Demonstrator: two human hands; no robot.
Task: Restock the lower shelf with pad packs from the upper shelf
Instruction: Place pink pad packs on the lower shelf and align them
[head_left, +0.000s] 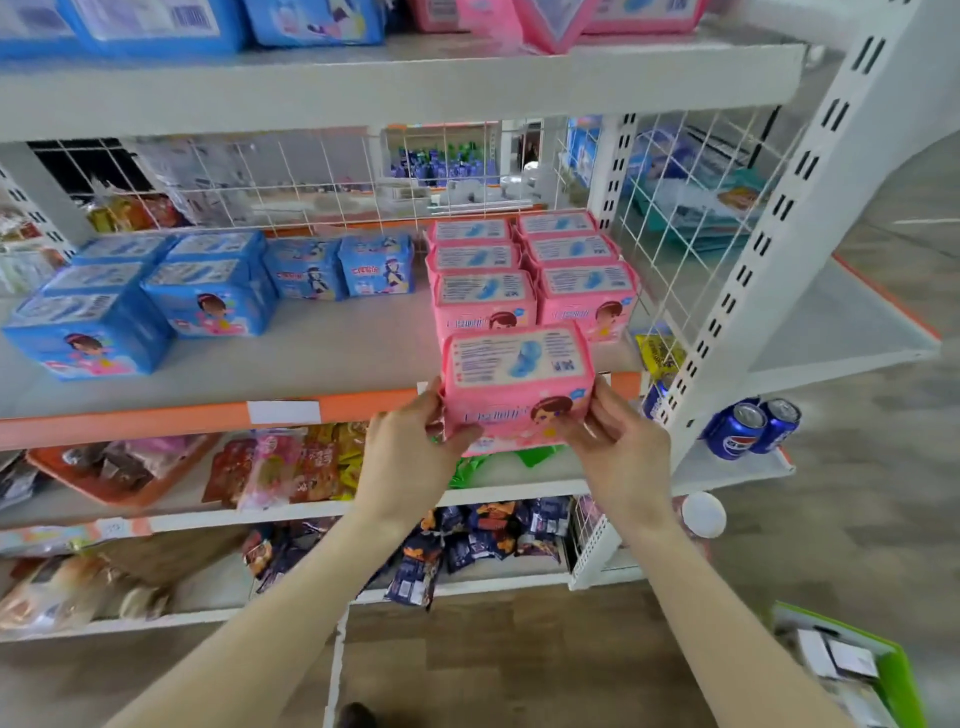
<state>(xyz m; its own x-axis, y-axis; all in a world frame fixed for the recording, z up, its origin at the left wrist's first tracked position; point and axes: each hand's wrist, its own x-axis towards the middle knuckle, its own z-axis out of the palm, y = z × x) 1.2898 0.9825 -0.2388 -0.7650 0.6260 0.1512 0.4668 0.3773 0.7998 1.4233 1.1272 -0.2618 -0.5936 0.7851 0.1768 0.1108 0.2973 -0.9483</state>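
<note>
Head view. A pink pad pack (517, 387) is held between both hands, upright, its printed face toward the person and its label panel on top; the left hand (410, 441) grips the pack's left end, thumb curled across the lower front; the right hand (618, 441) grips the right end, fingers curled round the edge. The pack sits at the front lip of the lower shelf (311, 353), overlapping the orange edge strip (156, 418); whether it rests on the shelf cannot be told. Directly beyond the hands, two rows of pink packs (530, 270) run back to the wire mesh (670, 218), the nearest just behind the held pack. Beyond and outward of the left hand stand large blue packs (156, 296) and smaller blue packs (340, 267). High above both hands, the upper shelf (363, 83) carries blue stock (156, 23) and pink stock (571, 21). Below the left hand lie snack bags (291, 467); outward of the right hand stand blue cans (748, 426).
</note>
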